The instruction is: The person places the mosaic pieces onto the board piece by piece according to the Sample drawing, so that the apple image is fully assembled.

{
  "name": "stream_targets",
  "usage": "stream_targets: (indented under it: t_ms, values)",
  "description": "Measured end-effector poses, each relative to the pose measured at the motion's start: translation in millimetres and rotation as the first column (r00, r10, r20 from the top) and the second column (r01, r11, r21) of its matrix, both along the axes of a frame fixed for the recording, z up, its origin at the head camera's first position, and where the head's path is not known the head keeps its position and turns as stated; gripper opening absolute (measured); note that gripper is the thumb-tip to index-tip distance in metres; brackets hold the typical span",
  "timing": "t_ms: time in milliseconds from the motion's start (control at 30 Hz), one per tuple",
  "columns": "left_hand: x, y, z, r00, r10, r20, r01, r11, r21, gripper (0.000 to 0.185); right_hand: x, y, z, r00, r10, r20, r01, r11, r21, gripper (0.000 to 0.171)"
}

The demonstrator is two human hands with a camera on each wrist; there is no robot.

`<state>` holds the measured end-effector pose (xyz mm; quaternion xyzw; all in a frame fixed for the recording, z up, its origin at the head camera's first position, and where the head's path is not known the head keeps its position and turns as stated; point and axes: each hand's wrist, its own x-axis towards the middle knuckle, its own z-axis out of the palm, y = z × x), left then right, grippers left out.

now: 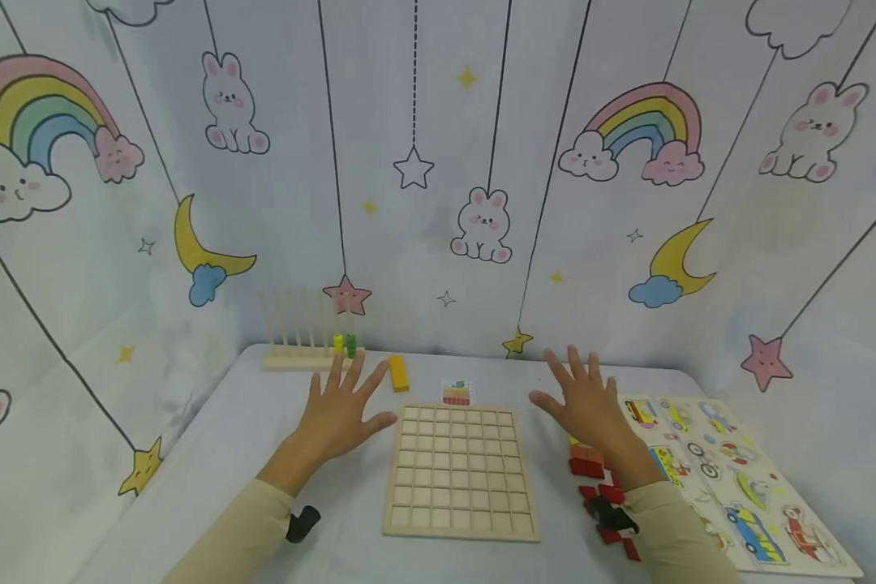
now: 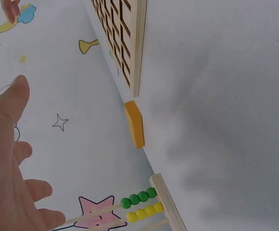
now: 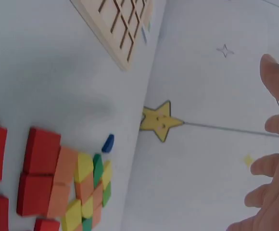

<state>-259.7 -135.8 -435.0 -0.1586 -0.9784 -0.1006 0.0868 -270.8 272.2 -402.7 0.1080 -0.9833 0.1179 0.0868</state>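
Fingers spread, my left hand (image 1: 336, 418) hovers over the table left of a square wooden grid board (image 1: 461, 477) and holds nothing. On the board's other side my right hand (image 1: 590, 412), also spread and without anything in it, is held above the table. A small picture card (image 1: 456, 393) lies at the board's far edge. Beyond the left fingertips is a yellow-orange block (image 1: 398, 374). Red, orange, yellow and green blocks (image 3: 39, 149) lie below the right hand, partly hidden by that forearm in the head view. The grid's compartments hold no blocks.
At the back left stands a wooden peg rack (image 1: 281, 358) with green beads (image 2: 138, 198) and yellow beads (image 2: 145, 212). A vehicle picture board (image 1: 708, 495) lies at the right. In the right wrist view a dark blue piece (image 3: 108, 143) sits beyond the blocks. Patterned cloth (image 1: 423, 219) surrounds the table.
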Motion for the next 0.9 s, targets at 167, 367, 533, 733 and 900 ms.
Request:
stream_targets:
  t_ms: [167,367,533,733,900]
  values:
    - [11.4,-13,-7.8,0.99,-0.055,0.13,0.053,0.998,0.017,0.078,-9.0,46,-0.3,0.996,-0.074,0.051,0.077,0.995,-0.069,0.078]
    - [34.0,-20,-23.1,0.94,-0.188,0.285,0.179,0.982,0.059,0.079,-27.6,76,-35.2,0.979,-0.059,0.194,0.08,0.992,-0.1,0.054]
    - [44.3,-10,-34.4,0.932,-0.228,0.282,0.207,0.973,0.104,0.079,-44.4,66,-59.7,0.95,-0.025,0.311,0.096,0.972,-0.215,0.036]
    - [45.3,-1,-39.8,0.944,-0.203,0.261,0.186,0.978,0.089,0.076,-55.5,46,-68.5,0.945,-0.073,0.319,0.131,0.978,-0.165,0.026]
    - [45.9,-2,-39.7,0.941,-0.208,0.269,0.189,0.977,0.095,0.08,-56.8,38,-74.0,0.959,-0.076,0.274,0.116,0.984,-0.134,0.019]
